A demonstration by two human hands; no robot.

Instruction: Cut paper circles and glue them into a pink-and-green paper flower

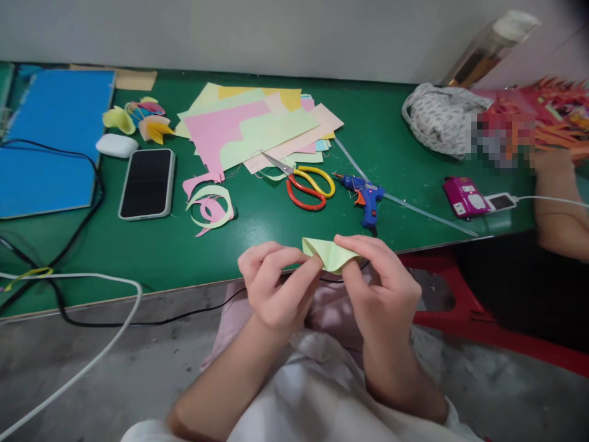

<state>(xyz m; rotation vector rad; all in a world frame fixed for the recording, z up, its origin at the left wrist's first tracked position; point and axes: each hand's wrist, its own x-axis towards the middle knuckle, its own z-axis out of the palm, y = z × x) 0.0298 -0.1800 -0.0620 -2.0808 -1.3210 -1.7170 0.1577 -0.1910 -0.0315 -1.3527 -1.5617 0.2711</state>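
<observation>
- A folded piece of light green paper (327, 253) is pinched between the left hand (276, 288) and the right hand (380, 288), just off the near edge of the green table (138, 245), over the lap.
- Both hands are closed on the paper with fingertips and thumbs; the paper's tip is pointed downward between them.
- Bare table surface is seen directly beyond the hands, up to the scissors (306, 184) and the blue glue gun (368, 199).
- Paper scraps (210, 205), a phone (147, 183) and cables (69, 245) are kept to the left.
- Another person's arm (559, 202) is rested at the right table edge.
</observation>
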